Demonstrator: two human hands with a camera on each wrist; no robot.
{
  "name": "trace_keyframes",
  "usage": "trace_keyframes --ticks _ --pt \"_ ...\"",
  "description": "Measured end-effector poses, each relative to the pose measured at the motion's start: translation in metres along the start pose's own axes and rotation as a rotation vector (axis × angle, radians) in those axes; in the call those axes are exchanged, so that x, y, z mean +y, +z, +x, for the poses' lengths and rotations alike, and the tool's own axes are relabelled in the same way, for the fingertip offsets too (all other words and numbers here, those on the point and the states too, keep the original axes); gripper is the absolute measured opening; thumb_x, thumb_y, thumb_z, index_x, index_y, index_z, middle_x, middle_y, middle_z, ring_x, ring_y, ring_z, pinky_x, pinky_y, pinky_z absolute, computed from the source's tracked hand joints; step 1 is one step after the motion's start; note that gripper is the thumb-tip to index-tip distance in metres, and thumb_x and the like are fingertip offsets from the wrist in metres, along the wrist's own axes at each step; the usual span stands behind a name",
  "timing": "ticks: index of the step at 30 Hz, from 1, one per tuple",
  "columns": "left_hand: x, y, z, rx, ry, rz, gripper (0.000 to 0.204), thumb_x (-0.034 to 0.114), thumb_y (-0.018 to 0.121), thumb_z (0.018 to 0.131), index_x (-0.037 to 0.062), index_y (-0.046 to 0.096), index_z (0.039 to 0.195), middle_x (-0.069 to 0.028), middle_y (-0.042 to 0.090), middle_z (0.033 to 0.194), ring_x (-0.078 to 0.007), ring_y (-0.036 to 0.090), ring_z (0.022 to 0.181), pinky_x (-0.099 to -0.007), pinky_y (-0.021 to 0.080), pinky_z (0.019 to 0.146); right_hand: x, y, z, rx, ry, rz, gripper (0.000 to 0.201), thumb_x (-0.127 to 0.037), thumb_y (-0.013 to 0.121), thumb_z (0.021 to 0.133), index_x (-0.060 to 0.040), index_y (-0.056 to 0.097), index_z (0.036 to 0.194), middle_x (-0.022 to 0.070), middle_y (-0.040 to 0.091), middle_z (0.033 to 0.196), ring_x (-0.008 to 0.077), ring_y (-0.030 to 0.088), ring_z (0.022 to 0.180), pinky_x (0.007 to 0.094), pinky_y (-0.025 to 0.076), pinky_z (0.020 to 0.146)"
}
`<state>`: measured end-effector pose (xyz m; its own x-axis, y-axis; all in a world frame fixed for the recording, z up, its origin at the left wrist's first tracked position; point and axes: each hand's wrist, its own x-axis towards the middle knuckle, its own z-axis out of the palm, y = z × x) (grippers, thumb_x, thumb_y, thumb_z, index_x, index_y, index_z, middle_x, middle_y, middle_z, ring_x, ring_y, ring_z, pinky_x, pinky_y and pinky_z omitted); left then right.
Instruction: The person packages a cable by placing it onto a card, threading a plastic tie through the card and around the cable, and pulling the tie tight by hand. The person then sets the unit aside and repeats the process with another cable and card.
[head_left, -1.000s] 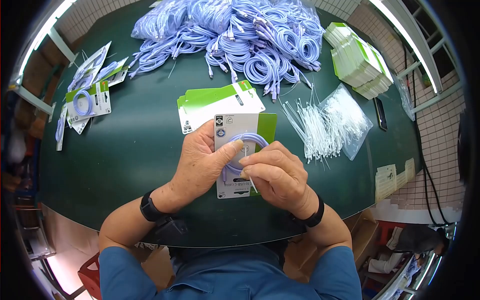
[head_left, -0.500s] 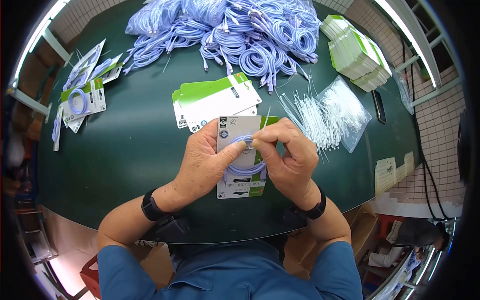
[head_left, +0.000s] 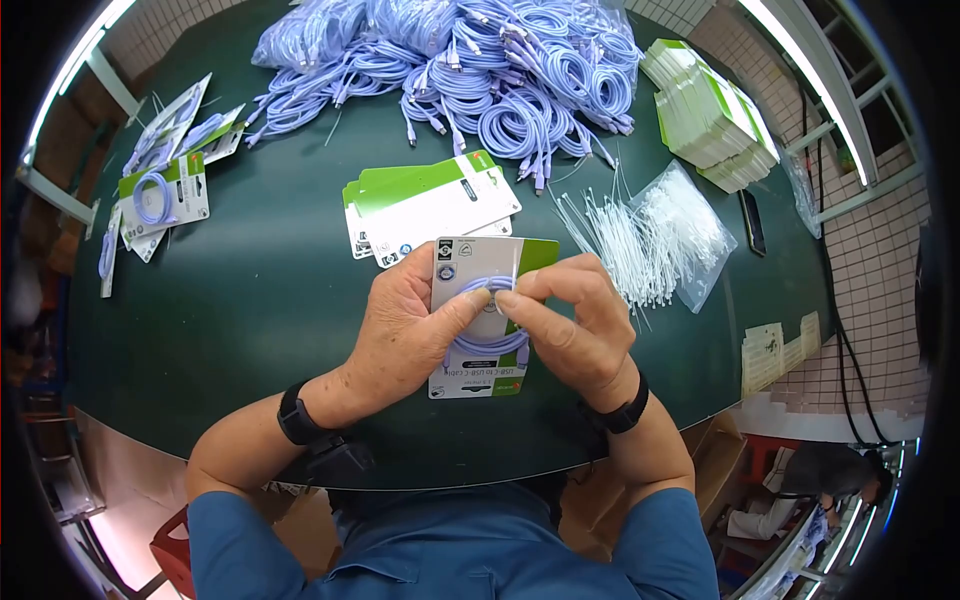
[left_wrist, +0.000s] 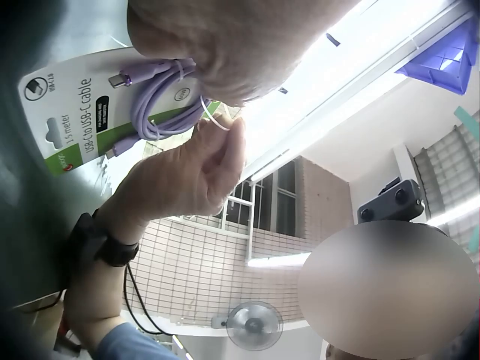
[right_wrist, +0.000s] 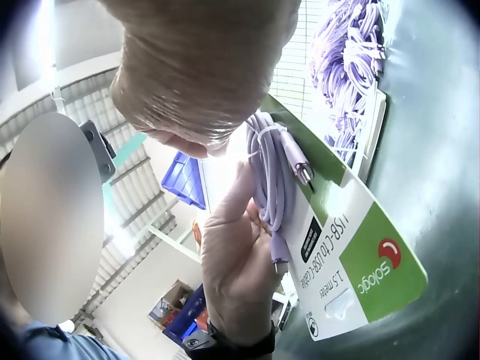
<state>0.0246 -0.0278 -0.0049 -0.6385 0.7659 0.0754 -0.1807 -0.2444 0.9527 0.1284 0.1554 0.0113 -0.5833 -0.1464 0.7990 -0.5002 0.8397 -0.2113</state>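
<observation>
The left hand (head_left: 405,325) gripped the printed backing card (head_left: 475,258) by its edge, thumb laid over the lavender USB-C cable (head_left: 490,346), which lay coiled against the card's face. The right hand (head_left: 580,325) had its thumb and fingertips closed narrowly in a pinch on a thin white cable tie (left_wrist: 212,114) (its curved strand showed best from the left wrist). Card and coil were held above the dark green table (head_left: 250,310), near its front edge. Beyond them lay overlapping cards (head_left: 430,208); to the right, loose white ties (head_left: 630,255) spread beside a clear plastic bag (head_left: 690,215) of more ties.
</observation>
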Motion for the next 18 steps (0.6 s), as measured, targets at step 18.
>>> trace_keyframes --ticks 18 --pt "0.0025 -0.0006 -0.0004 0.007 0.012 0.009 0.033 0.005 0.067 0.1 -0.0034 0.06 0.132 -0.0118 0.073 0.122 -0.0145 0.069 0.107 -0.0307 0.058 0.093 -0.007 -0.0019 -0.0028 0.012 -0.011 -0.008 0.037 0.008 0.084 0.073 -0.008 0.077 0.106 0.0076 0.072 0.102 0.0227 0.068 0.08 0.031 0.055 0.063"
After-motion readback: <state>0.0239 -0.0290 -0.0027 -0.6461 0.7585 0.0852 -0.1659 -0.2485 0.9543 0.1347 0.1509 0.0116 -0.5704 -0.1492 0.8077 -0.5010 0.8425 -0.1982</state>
